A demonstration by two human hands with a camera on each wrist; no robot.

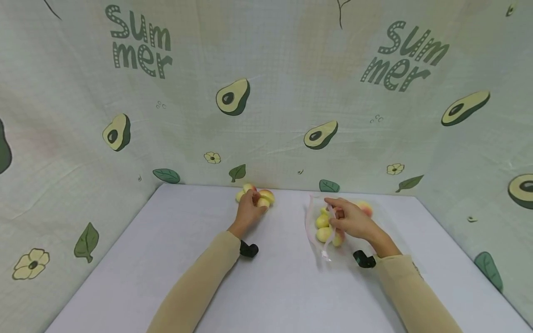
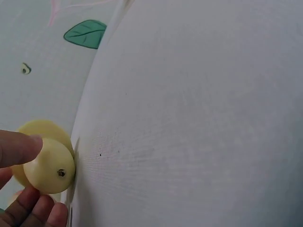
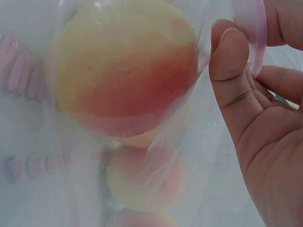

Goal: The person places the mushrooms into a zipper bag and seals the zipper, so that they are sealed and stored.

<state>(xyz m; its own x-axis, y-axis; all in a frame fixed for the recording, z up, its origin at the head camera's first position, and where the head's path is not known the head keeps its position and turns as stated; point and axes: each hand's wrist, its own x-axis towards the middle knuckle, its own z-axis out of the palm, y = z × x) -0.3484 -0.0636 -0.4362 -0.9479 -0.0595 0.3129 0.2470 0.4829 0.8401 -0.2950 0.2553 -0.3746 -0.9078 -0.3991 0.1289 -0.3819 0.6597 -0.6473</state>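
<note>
At the back of the table my left hand [image 1: 248, 215] pinches a pale yellow fruit [image 2: 53, 168] with a dark spot at its end, thumb on top and fingers beneath. Other yellow fruits with a red blush [image 1: 267, 194] lie close around that hand. On the right, my right hand [image 1: 354, 222] grips the pink-edged rim of a clear plastic bag [image 1: 312, 233] between thumb and fingers. Several yellow-and-red fruits [image 1: 322, 221] are inside this bag; a large one [image 3: 128, 71] shows through the plastic in the right wrist view.
A white cloth covers the table [image 1: 275, 286]. Behind it and at both sides hangs a pale curtain [image 1: 275, 60] printed with avocados, leaves and lettering. A black wrist camera [image 1: 249, 250] sits at the left cuff, another [image 1: 364, 259] at the right.
</note>
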